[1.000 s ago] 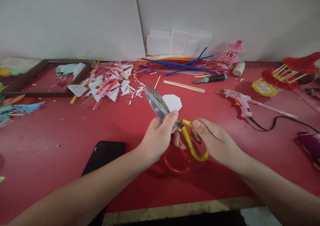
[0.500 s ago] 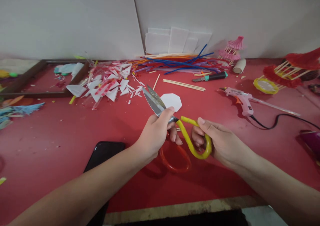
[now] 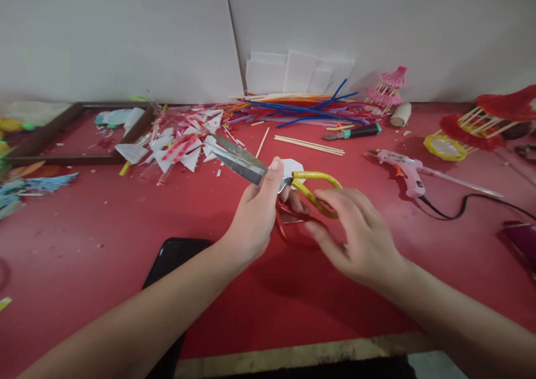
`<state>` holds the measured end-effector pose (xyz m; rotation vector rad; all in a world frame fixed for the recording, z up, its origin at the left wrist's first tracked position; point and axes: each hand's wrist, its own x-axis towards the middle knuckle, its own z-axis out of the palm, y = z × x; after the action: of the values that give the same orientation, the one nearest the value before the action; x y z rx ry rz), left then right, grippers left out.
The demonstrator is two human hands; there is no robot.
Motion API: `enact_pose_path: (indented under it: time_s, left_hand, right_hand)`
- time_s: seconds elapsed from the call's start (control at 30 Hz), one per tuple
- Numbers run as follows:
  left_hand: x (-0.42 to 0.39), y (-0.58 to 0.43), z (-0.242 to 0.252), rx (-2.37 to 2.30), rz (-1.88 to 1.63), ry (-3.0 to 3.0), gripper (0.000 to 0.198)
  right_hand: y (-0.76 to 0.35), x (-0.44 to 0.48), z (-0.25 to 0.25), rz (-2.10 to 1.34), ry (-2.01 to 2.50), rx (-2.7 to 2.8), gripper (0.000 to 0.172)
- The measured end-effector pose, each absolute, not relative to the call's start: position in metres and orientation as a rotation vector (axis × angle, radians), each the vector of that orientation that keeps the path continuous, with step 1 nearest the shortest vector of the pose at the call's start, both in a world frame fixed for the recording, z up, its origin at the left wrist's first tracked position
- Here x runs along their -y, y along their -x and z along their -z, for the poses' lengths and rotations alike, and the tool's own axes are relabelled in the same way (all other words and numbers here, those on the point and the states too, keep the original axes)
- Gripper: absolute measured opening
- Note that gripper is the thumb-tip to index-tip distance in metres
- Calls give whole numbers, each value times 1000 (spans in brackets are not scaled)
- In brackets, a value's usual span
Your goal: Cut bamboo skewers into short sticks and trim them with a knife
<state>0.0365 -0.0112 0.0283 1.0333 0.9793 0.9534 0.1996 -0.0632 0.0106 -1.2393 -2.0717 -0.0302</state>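
Note:
Scissors (image 3: pixel 245 167) with metal blades, one yellow-covered handle and one red handle are held above the table, blades pointing left and away. My left hand (image 3: pixel 251 222) is closed around them at the pivot, thumb on top. At the handles is my right hand (image 3: pixel 364 236), its fingers bent over the yellow loop and its thumb by the red one. Its exact grip is partly hidden. Behind the scissors lies a white octagonal piece (image 3: pixel 292 166), partly covered by them and my left hand.
Thin wooden sticks (image 3: pixel 310 144), a craft knife (image 3: pixel 355 132) and pipe cleaners (image 3: pixel 301 111) lie beyond. Scraps (image 3: pixel 188 144) are heaped left of them. A pink glue gun (image 3: pixel 408 169) with a cord lies right. A black phone (image 3: pixel 176 256) is near my left forearm.
The scissors have turned so the blades point further left and the handles sit higher. My right hand has shifted from pinching the yellow handle's end to reaching across both handles.

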Motion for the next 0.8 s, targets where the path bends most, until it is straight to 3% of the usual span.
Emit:
enact_pose_path:
  time_s: [0.07,0.13,0.3,0.43,0.57,0.67,0.8]
  left_hand:
    - [14,-37,-28,-944,-949,-1182,43]
    - [17,-37,-27,-955,-883,-1461,39]
    - [18,-26,-24,-989,-876,-2279,29]
    - [5,-12,-17,-1205,-928,-2367,27]
    - [-8,-4,-9,-1399,-690,-2492,20]
    - [-11,-2,-5,-1447,-396,-2525,17]
    - [-8,-4,-1,-1409,-263,-2502,15]
  right_hand:
    - [-196,66,-7,-99,1305,2168,53]
    - [-195,65,-4,-247,1392,2177,54]
    - [-211,58,-6,-384,1510,1975,28]
    - [-236,49,-11,-431,1702,1712,21]
    - [-259,40,-6,-513,1785,1590,43]
    - [-268,34,0,-518,1788,1610,43]
    - [-269,32,-3,-346,1709,1696,42]
